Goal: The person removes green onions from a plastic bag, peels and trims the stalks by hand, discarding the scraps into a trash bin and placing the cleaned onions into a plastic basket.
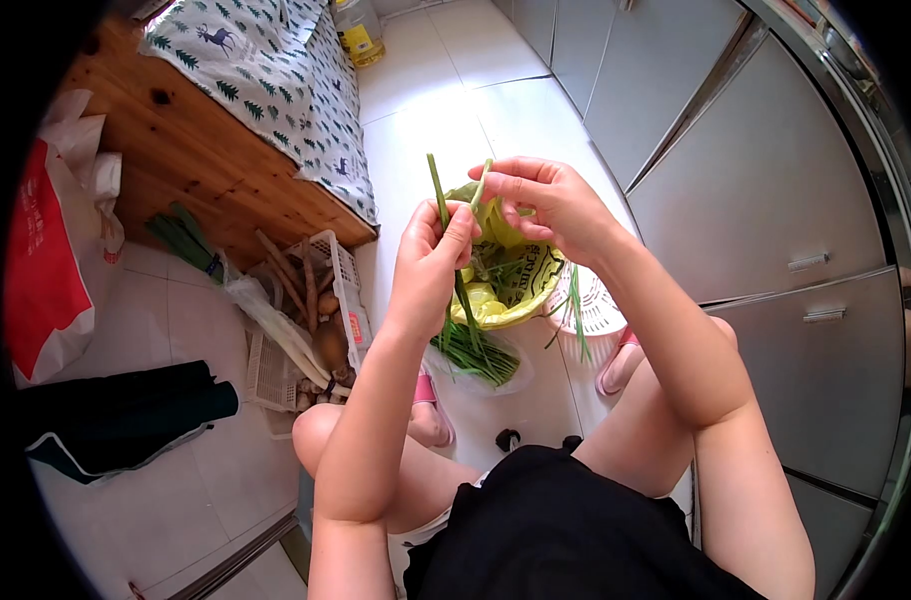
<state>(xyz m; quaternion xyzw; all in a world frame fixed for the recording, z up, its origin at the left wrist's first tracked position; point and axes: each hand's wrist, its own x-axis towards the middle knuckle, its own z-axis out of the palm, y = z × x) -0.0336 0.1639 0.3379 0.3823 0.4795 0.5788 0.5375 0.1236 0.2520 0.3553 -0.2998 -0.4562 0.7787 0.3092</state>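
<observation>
My left hand [431, 250] is closed around a few green garlic chives [437, 182], whose white-green ends point up and whose leaves hang below. My right hand [566, 208] meets the upper end of one pale stalk, thumb and index finger pinched at it, the other fingers curled. Below both hands stands a bin lined with a yellow plastic bag [506, 312], with green scraps inside. A bunch of garlic chives [479, 360] lies on clear plastic in front of the bin. At right, several chives [576, 300] rest over a white slotted basket [598, 318].
At left, a white plastic crate [344, 290] holds roots and tubers, with leeks [276, 325] beside it. A red and white bag [51, 260], dark folded cloth [136, 415] and an oil bottle [358, 35] stand or lie around. Grey cabinets [766, 190] line the right side.
</observation>
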